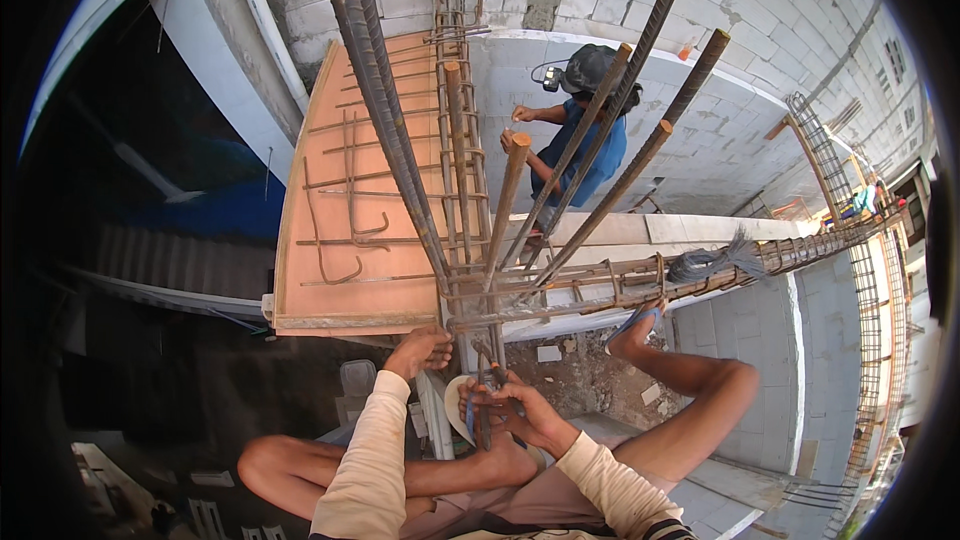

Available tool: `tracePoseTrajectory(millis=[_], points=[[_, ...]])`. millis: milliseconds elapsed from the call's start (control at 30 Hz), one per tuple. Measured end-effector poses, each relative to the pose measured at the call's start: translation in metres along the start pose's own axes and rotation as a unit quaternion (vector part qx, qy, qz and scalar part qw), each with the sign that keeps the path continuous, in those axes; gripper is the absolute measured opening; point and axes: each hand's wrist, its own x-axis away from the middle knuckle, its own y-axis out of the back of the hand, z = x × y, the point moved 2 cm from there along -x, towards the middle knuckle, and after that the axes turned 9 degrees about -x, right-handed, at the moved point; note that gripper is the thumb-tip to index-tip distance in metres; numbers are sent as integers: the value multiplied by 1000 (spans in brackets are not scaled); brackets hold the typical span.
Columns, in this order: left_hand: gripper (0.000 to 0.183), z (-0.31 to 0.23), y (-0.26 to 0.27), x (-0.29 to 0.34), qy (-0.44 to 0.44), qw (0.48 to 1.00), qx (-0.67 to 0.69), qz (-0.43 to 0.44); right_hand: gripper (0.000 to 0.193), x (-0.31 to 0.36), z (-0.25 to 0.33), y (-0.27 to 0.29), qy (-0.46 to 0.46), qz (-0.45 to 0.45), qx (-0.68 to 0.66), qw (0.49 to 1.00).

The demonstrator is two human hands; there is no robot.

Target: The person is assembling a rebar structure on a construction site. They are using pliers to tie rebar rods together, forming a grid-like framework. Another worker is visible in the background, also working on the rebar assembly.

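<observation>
My left hand (420,352) is closed beside the near corner of the rebar joint, its fingertips pinched together; whatever they hold is too small to make out. To its right, my right hand (522,410) grips a pair of pliers (491,377) with orange on the handles, jaws pointing up at the joint. Thick upright rebars (388,120) rise from the joint just beyond both hands. From there a rebar beam cage (610,285) runs off to the right, and a bundle of grey tie wire (718,258) lies on it.
An orange-brown plywood panel (370,308) with thin bars over it lies left of the joint. Beyond the uprights, a co-worker in a blue shirt (610,152) stands by the block wall (720,70). My sandalled foot (634,328) rests against the cage. Rubble-strewn ground (590,370) shows below.
</observation>
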Motion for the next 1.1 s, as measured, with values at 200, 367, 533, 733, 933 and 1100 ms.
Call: tracePoseTrajectory(millis=[200,367,533,733,933,1100], points=[[6,-1,1,-5,-90,989,-112,-30,50,-30,-12,-18,-33,-10,-6,999],[2,4,1,-2,-157,969,-177,-66,50,-30,-24,-29,-21,-35,44,998],[4,-2,4,2,-172,964,-197,-56,55,-35,-23,-37,10,-60,116,991],[7,-10,3,8,-181,952,-236,-69,52,-35,-12,-32,-44,-7,9,999],[10,-23,4,12,-191,922,-329,-71,49,-34,-8,-34,-40,-2,104,994],[12,-34,2,15,-189,904,-376,-74,47,-38,-11,-41,-29,-24,109,993]])
